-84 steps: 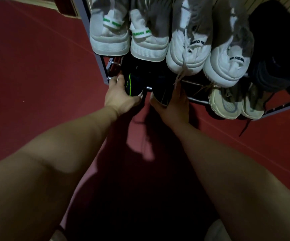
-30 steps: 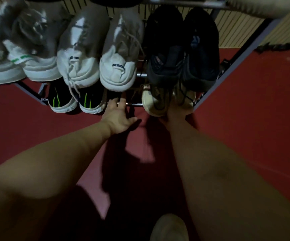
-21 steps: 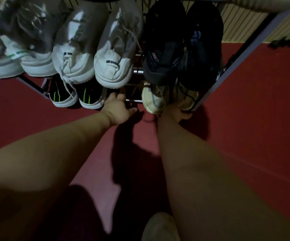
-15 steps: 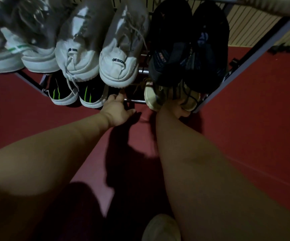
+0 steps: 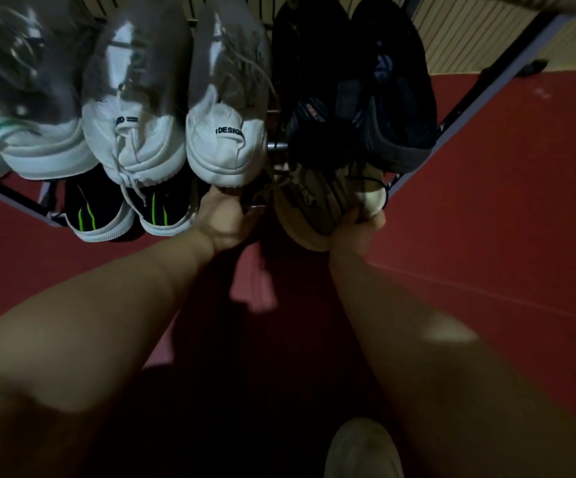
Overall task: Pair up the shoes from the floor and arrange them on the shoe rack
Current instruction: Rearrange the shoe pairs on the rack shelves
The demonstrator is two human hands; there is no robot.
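Observation:
The shoe rack (image 5: 466, 98) holds white sneakers (image 5: 226, 146) and a black pair (image 5: 359, 98) on its upper shelf. On the lower shelf sit a black pair with green stripes (image 5: 124, 215) and a beige pair (image 5: 310, 208). My right hand (image 5: 357, 231) grips the heels of the beige pair at the lower shelf's front edge. My left hand (image 5: 223, 220) reaches in under the white sneakers, between the green-striped pair and the beige pair; its fingertips are hidden in shadow.
Red floor (image 5: 486, 236) lies all around the rack. A pale shoe toe (image 5: 362, 450) shows at the bottom of the view. A slatted wall (image 5: 469, 36) stands behind the rack. A small dark object (image 5: 533, 67) lies on the floor at the right.
Both hands went from the green-striped pair to the beige pair's end of the shelf. My right hand has taken hold of the beige heels, and the beige pair has tilted and shifted outward.

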